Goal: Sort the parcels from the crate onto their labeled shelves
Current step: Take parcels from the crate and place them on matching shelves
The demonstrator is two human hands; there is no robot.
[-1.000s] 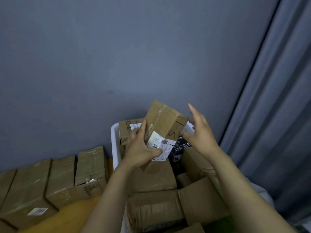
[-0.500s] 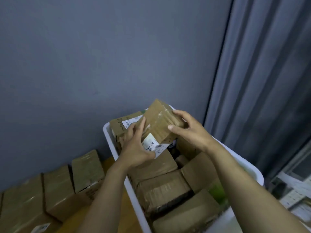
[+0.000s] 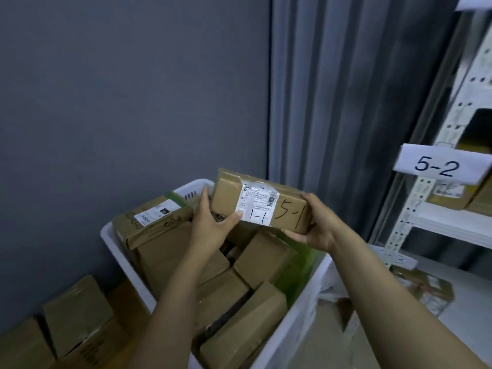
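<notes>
Both hands (image 3: 210,230) (image 3: 314,225) clasp parcel (image 3: 229,201) above crate (image 3: 111,235).

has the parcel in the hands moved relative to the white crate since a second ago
Yes. The parcel has turned from steeply tilted to nearly level, label up, and shifted toward the white crate's right side; both hands grip its ends.

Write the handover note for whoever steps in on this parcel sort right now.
Left hand and right hand: both grip one parcel, lifted above the crate.
The parcel has "5-1" handwritten on it.
Crate: many parcels inside.
Shelf rack at right: a tag reads "5-2"; some boxes already sit there.
Done: parcel picked and label facing up.
Left: find the 5-1 shelf, whose tag is not in view, place it, then sort the rest.
</notes>
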